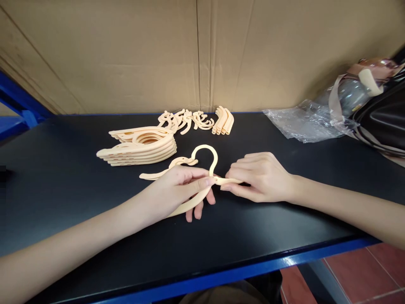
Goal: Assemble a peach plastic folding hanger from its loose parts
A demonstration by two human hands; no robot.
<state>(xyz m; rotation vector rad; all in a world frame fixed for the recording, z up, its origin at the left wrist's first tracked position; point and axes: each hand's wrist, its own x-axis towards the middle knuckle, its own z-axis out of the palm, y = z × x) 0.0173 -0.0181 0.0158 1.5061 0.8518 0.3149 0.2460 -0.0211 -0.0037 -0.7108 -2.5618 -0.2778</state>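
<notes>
A peach plastic hanger (205,153) with a round hook lies just above the black tabletop (63,198), held by both hands. My left hand (180,185) is closed round its left arm, thumb laid along the piece below the hook. My right hand (259,177) is closed on the hanger's right arm, pinching it close to the hook's base. A second hanger arm (164,169) sticks out to the left behind my left hand.
A stack of several peach hangers (139,147) lies behind, with loose hooks (186,119) and curved arm pieces (223,121) by the cardboard wall (158,55). Crumpled clear plastic (303,120), a bottle (354,93) and a dark bag (382,118) fill the right.
</notes>
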